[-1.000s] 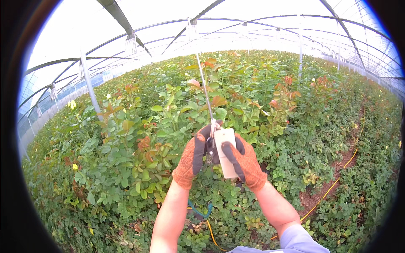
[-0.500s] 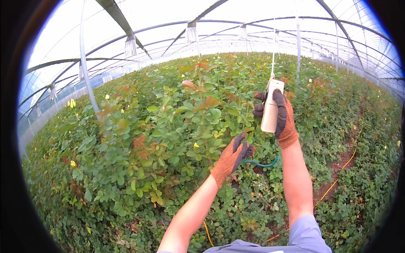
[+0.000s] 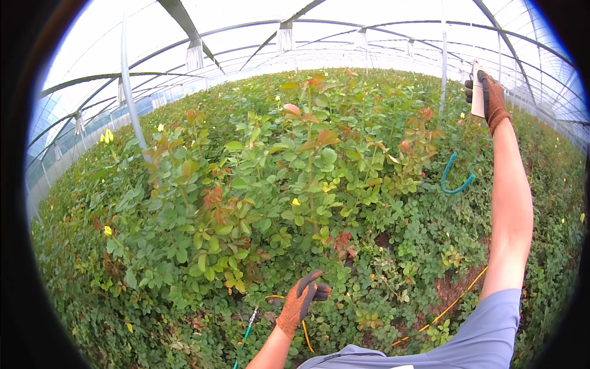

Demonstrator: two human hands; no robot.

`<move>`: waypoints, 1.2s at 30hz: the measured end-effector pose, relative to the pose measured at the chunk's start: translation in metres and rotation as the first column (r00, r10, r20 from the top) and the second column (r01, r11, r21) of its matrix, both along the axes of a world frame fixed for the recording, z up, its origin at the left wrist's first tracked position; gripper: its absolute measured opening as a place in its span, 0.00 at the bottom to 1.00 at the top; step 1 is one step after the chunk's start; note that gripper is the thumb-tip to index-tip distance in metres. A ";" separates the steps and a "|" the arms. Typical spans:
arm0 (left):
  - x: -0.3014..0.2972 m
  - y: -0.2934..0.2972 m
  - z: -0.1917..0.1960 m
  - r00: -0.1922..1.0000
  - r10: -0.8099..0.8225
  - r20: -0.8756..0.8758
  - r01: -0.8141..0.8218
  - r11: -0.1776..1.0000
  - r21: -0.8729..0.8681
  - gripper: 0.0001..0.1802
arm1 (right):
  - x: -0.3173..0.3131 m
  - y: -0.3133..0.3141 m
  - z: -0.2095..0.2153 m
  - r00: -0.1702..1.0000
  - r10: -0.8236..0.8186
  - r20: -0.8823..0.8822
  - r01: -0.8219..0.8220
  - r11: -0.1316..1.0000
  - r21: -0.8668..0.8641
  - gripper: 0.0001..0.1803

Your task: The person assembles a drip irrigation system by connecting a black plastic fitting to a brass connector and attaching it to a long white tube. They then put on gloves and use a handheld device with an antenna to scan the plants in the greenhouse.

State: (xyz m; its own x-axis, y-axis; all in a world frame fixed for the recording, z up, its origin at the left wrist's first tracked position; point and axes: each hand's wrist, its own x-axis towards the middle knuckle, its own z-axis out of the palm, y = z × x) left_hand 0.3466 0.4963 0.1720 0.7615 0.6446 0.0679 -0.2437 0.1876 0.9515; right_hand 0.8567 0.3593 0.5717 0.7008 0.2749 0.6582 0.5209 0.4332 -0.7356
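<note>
My right hand [image 3: 490, 98], in an orange knit glove with dark fingers, is raised at the far right above the plants. It is closed around a pale, long, box-shaped handle [image 3: 477, 98]; its working end is hard to make out. My left hand [image 3: 302, 297], gloved the same way, is low at the middle, fingers apart and holding nothing. Leafy rose bushes [image 3: 246, 178] spread ahead of both hands. A pink bud [image 3: 292, 111] tops one tall stem, and yellow buds [image 3: 106, 136] show at the left.
A curved teal tube [image 3: 456, 184] hangs below my right hand. A teal cord [image 3: 249, 329] with a metallic end is by my left wrist. An orange-yellow hose [image 3: 458, 304] runs along bare soil at the right. Posts [image 3: 128, 80] rise under the greenhouse roof.
My right hand has swung up and to the right with the pale handle. My left hand has dropped lower and nearer to me, away from the foliage. The view has shifted slightly.
</note>
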 end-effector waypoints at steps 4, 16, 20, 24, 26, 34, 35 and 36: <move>-0.029 -0.010 -0.044 0.997 0.047 -0.067 -0.056 0.988 -0.141 0.30 | 0.042 -0.023 0.013 0.989 -0.093 -0.115 0.094 0.996 0.009 0.25; -0.078 -0.022 -0.110 0.978 0.186 -0.095 -0.206 0.929 -0.307 0.30 | 0.060 -0.060 -0.009 0.994 -0.033 -0.106 0.040 0.997 0.062 0.25; -0.072 -0.035 -0.104 0.974 0.161 -0.158 -0.198 0.947 -0.253 0.32 | 0.071 -0.082 -0.008 0.992 0.078 -0.102 -0.065 0.990 0.125 0.27; -0.069 -0.043 -0.114 0.970 0.139 -0.198 -0.193 0.939 -0.284 0.35 | 0.068 -0.106 -0.029 0.996 -0.041 -0.082 0.044 0.998 0.033 0.29; -0.065 -0.047 -0.115 0.974 0.109 -0.200 -0.166 0.941 -0.294 0.35 | 0.079 -0.126 -0.040 0.990 -0.004 -0.144 0.017 0.996 0.087 0.28; -0.041 -0.045 -0.136 0.968 -0.005 -0.251 -0.058 0.968 -0.243 0.32 | 0.002 -0.138 -0.164 0.913 0.375 -0.160 -0.359 0.926 0.120 0.24; -0.031 -0.044 -0.125 0.965 -0.020 -0.260 -0.029 0.982 -0.185 0.31 | -0.037 -0.128 -0.184 0.940 0.277 -0.201 -0.260 0.959 0.110 0.24; -0.024 -0.041 -0.111 0.961 -0.019 -0.275 -0.015 0.993 -0.118 0.30 | -0.062 -0.120 -0.210 0.910 0.331 -0.248 -0.312 0.943 0.115 0.23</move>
State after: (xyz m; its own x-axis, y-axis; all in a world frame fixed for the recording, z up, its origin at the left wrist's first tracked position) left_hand 0.3224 0.4553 0.0614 0.7411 0.6339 -0.2210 0.0253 0.3025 0.9528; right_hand 0.7944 0.2392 0.3621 0.7314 0.4733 0.4910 0.1392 0.6012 -0.7868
